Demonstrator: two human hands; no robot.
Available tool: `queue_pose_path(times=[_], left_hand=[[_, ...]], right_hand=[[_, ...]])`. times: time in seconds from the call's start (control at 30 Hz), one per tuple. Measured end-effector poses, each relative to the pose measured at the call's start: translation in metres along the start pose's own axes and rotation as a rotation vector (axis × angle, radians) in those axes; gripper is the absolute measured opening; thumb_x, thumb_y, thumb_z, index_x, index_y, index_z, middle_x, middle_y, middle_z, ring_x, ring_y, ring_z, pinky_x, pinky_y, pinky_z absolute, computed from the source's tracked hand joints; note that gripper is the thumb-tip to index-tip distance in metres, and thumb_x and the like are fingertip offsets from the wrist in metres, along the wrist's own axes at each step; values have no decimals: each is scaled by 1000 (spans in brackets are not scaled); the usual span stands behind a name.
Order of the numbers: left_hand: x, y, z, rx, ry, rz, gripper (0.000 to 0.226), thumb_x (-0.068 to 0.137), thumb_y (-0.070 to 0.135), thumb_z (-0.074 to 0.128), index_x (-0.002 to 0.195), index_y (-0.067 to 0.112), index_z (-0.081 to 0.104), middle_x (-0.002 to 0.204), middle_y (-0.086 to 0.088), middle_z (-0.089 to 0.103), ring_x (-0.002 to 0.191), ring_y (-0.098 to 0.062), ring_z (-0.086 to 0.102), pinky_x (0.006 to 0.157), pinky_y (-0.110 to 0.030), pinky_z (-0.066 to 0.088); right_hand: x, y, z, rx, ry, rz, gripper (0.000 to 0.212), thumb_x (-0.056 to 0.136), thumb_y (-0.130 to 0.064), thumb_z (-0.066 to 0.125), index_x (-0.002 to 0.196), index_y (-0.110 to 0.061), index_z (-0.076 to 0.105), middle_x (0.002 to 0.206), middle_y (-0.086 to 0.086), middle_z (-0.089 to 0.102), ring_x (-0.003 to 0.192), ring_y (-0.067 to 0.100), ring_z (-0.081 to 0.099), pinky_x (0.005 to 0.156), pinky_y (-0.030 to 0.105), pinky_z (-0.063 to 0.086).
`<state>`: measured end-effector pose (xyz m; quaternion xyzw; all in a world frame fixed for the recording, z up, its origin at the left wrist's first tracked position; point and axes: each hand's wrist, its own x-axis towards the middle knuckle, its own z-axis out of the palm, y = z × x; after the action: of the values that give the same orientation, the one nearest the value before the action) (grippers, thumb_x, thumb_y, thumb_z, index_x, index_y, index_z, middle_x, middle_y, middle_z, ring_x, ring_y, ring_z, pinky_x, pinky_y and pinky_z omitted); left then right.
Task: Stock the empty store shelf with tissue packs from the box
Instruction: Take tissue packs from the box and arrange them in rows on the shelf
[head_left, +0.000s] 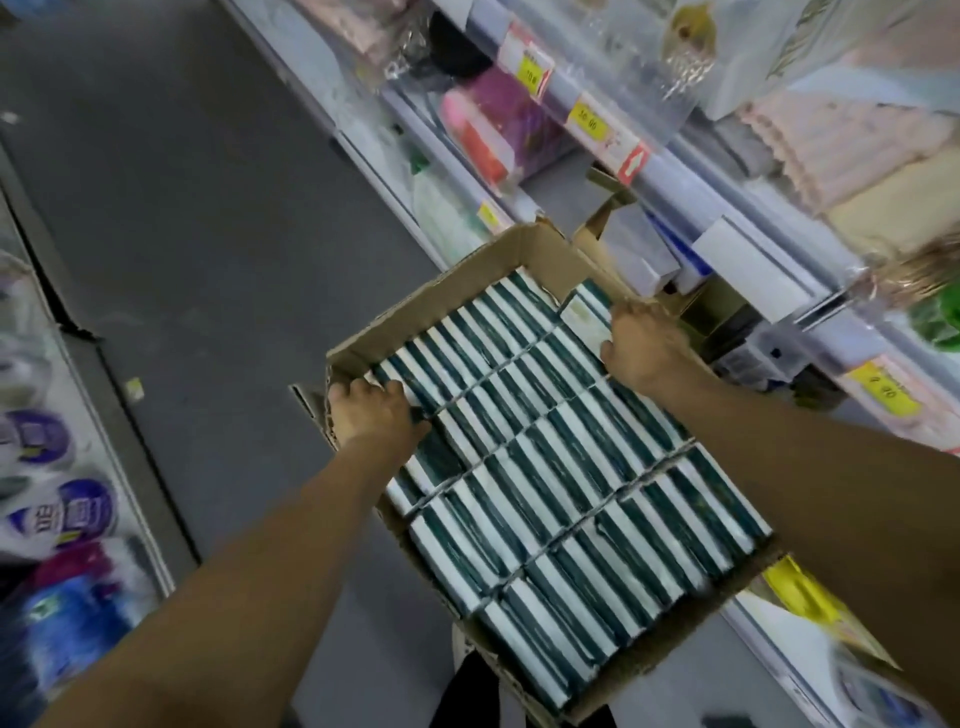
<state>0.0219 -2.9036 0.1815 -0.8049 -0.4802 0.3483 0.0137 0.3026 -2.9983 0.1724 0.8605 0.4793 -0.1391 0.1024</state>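
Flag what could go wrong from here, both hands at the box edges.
1. The cardboard box is packed tight with tissue packs; the left hand digging in at the edge may drag out neighbouring packs or crush one.
2. The right hand grips the far wall; that thin cardboard could bend or tear.
3. What the box rests on is hidden, so it may tip towards the grey floor.

Both forearms are bare all the way up, no sleeves showing anywhere. No watch, rings or gloves on the left hand or right hand. Something dark, maybe clothing, down at 6 o'clock.
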Motion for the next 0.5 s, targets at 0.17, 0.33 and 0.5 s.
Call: queue_pose_path(times=[0.17, 0.33, 0.5], left_hand=[[5, 12, 8, -156, 123, 143, 62, 89, 53, 60, 139, 23, 40, 134, -8, 51, 122, -31, 48, 98, -43, 36], [12, 13, 6, -598, -156, 187, 70, 92, 30, 64, 152, 23, 27, 128, -17, 56, 108, -35, 61, 85, -42, 53], [2, -4, -11, -931, -147, 118, 58, 96, 15, 57, 147, 33, 37, 100, -19, 66, 85, -35, 67, 76, -44, 57]], right_hand=[[13, -7, 14, -127, -44, 6, 54, 89, -39, 60, 129, -5, 48, 131, 18, 51, 120, 33, 46, 94, 40, 41], [2, -6, 8, 1, 37, -1, 49, 90, -39, 57, 128, -10, 48, 131, 15, 49, 122, 31, 44, 93, 43, 44], [-35, -9, -17, 255, 245, -44, 36, 90, -42, 54, 113, -14, 50, 100, 11, 65, 92, 32, 61, 66, 35, 39]])
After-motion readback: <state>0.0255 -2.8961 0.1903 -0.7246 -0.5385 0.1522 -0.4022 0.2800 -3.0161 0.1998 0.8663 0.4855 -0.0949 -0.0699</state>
